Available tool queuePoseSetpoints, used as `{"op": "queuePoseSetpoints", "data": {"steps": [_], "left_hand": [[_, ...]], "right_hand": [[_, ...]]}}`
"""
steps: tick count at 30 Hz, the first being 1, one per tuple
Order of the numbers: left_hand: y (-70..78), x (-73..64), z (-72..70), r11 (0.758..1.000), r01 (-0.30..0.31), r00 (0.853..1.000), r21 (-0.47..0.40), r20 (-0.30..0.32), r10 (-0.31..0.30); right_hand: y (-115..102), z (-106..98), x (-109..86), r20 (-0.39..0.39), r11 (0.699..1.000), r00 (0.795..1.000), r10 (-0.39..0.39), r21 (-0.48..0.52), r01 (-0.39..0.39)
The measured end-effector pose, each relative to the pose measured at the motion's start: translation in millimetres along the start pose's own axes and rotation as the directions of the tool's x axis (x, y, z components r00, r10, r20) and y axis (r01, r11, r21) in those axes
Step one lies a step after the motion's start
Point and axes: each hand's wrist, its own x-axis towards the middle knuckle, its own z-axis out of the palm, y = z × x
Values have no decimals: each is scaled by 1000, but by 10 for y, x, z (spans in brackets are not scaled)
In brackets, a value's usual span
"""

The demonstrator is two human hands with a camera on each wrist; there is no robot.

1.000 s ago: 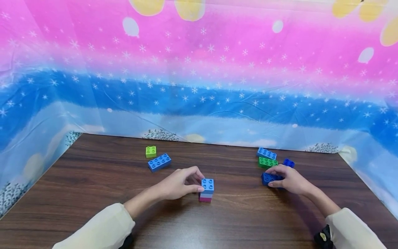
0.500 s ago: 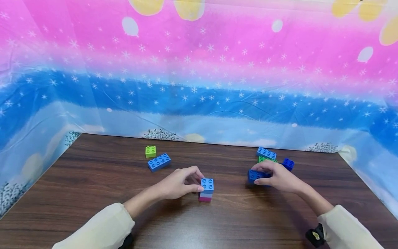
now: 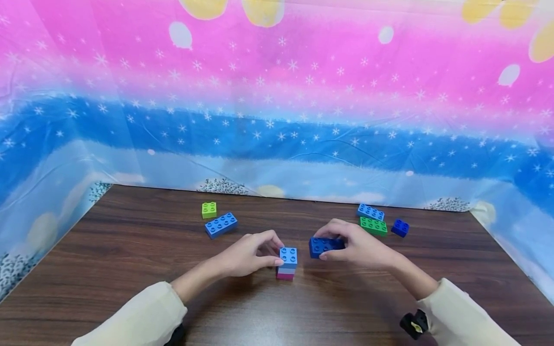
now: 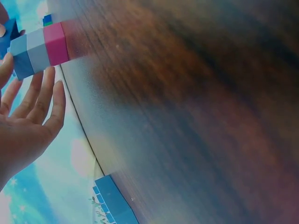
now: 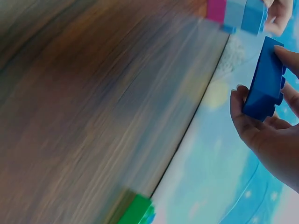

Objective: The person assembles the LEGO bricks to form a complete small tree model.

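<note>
A small brick stack (image 3: pixel 288 258) stands on the table, with light blue on top, pale grey in the middle and pink below. My left hand (image 3: pixel 248 255) pinches its light blue top brick between thumb and fingers. In the left wrist view, the fingers lie along the side of the stack (image 4: pixel 38 50). To the right of the stack, my right hand (image 3: pixel 361 245) grips a long dark blue brick (image 3: pixel 318 246) by its long sides, studs up. The right wrist view shows this dark blue brick (image 5: pixel 264 81) raised off the table, apart from the stack.
A lime brick (image 3: pixel 209 210) and a long blue brick (image 3: pixel 221 225) lie at the back left of the wooden table (image 3: pixel 130 250). Another blue brick (image 3: pixel 370 212), a green brick (image 3: pixel 373 226) and a small dark blue brick (image 3: pixel 400 228) are at the back right. A patterned cloth (image 3: pixel 277 144) hangs behind.
My right hand has carried the dark blue brick left from beside the green brick towards the stack, uncovering the green and small dark blue bricks. The left hand and stack have stayed put.
</note>
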Motion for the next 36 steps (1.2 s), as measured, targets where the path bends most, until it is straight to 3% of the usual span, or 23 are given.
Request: {"op": "queuePoseSetpoints", "data": {"steps": [11, 19, 30, 36], "left_hand": [[-7, 1, -15, 1000, -14, 1000, -19, 13, 14], [-8, -4, -20, 1000, -14, 1000, -24, 15, 14], [-17, 8, -21, 999, -31, 999, -27, 16, 31], [-19, 8, -22, 999, -25, 1000, -22, 12, 25]], "right_hand": [[-202, 153, 178, 24, 997, 998, -55, 51, 53], [-226, 221, 215, 26, 998, 999, -34, 60, 32], [-203, 243, 240, 27, 995, 996, -84, 52, 83], [-195, 244, 241, 31, 996, 997, -75, 57, 73]]}}
